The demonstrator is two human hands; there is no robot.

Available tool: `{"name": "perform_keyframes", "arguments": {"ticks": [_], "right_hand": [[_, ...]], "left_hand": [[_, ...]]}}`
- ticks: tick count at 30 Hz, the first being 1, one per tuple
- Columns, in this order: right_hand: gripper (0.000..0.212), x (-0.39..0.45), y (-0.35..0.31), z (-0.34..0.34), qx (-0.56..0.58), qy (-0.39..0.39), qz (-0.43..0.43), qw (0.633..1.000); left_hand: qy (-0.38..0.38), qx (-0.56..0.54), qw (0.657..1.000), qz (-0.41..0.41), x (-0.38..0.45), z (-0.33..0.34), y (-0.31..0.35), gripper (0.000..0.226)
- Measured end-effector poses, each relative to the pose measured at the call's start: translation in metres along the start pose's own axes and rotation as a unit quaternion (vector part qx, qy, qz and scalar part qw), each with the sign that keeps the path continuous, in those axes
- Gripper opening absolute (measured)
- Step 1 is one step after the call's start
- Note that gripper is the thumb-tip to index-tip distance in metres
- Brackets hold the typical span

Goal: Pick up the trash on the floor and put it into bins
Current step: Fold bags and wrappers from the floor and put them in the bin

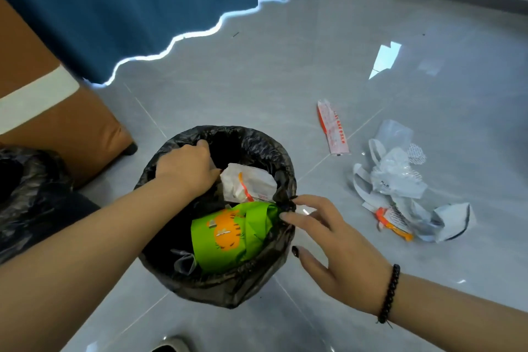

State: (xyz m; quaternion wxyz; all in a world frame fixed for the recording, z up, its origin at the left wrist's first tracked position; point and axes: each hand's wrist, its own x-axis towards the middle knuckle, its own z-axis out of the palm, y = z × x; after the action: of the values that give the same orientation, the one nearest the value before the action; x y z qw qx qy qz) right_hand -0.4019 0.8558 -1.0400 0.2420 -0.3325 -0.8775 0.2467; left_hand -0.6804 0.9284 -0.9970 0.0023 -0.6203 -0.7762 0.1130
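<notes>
A bin lined with a black bag [200, 288] stands on the grey tiled floor in the middle of the view. Inside lie a green and orange packet [228, 237] and a white wrapper [251, 183]. My left hand [185, 168] reaches over the far rim into the bin, its fingertips hidden against the white wrapper. My right hand [328, 240] has its fingers spread, two fingertips touching the liner's knotted edge at the right rim. On the floor to the right lie a red and white wrapper [333, 128] and a heap of crumpled plastic bags and wrappers [400, 180].
A second black-bagged bin [25, 194] sits at the left edge beside a brown seat with a white stripe [71, 128]. A blue curtain [143, 8] hangs behind. A wall with a dark skirting runs along the far right.
</notes>
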Motion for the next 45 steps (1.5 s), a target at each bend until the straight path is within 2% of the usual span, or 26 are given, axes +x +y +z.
{"name": "perform_keyframes", "arguments": {"ticks": [2,5,7,10,12,14,18,22,25,27,29,31,34,40,45], "right_hand": [[0.044,-0.010,0.023,-0.006,0.004,0.061,0.046,0.997],[0.047,-0.030,0.075,-0.015,-0.029,0.129,0.208,0.969],[0.049,-0.045,0.109,-0.022,-0.077,0.132,0.338,0.929],[0.057,-0.069,0.144,-0.033,-0.147,0.085,0.465,0.869],[0.063,-0.083,0.159,-0.038,-0.173,0.055,0.525,0.832],[0.062,-0.096,0.170,-0.043,-0.164,0.067,0.564,0.806],[0.054,-0.112,0.185,-0.048,-0.077,0.099,0.594,0.795],[0.056,-0.117,0.183,-0.053,-0.075,0.142,0.576,0.801],[0.051,-0.113,0.167,-0.061,-0.128,0.199,0.511,0.826],[0.047,-0.109,0.156,-0.070,-0.200,0.244,0.404,0.859],[0.037,-0.103,0.148,-0.081,-0.281,0.287,0.267,0.876],[0.029,-0.092,0.139,-0.095,-0.336,0.305,0.155,0.878],[0.023,-0.074,0.129,-0.111,-0.386,0.288,0.055,0.875],[0.021,-0.051,0.109,-0.131,-0.392,0.298,-0.026,0.870],[0.015,-0.041,0.094,-0.138,-0.351,0.328,-0.045,0.876]], "left_hand": [[0.040,0.031,0.999,0.001,-0.019,-0.013,0.001,0.044],[0.087,-0.028,0.994,0.059,-0.059,-0.028,0.023,0.040],[0.072,-0.086,0.987,0.115,-0.090,-0.030,0.044,0.035],[0.079,-0.080,0.972,0.206,-0.120,-0.021,0.070,0.041],[0.102,-0.065,0.966,0.230,-0.123,-0.011,0.075,0.044],[0.118,-0.043,0.964,0.235,-0.121,-0.002,0.075,0.045],[0.160,-0.015,0.954,0.255,-0.121,0.015,0.078,0.040],[0.222,-0.030,0.932,0.285,-0.117,0.029,0.076,0.035],[0.251,-0.040,0.912,0.320,-0.111,0.036,0.068,0.032],[0.259,-0.043,0.900,0.349,-0.106,0.036,0.062,0.032],[0.265,-0.042,0.892,0.363,-0.103,0.034,0.059,0.031],[0.262,-0.045,0.892,0.365,-0.103,0.033,0.059,0.031],[0.246,-0.052,0.899,0.358,-0.105,0.031,0.059,0.032],[0.231,-0.079,0.905,0.348,-0.108,0.037,0.057,0.053],[0.236,-0.077,0.893,0.375,-0.105,0.036,0.045,0.049]]}}
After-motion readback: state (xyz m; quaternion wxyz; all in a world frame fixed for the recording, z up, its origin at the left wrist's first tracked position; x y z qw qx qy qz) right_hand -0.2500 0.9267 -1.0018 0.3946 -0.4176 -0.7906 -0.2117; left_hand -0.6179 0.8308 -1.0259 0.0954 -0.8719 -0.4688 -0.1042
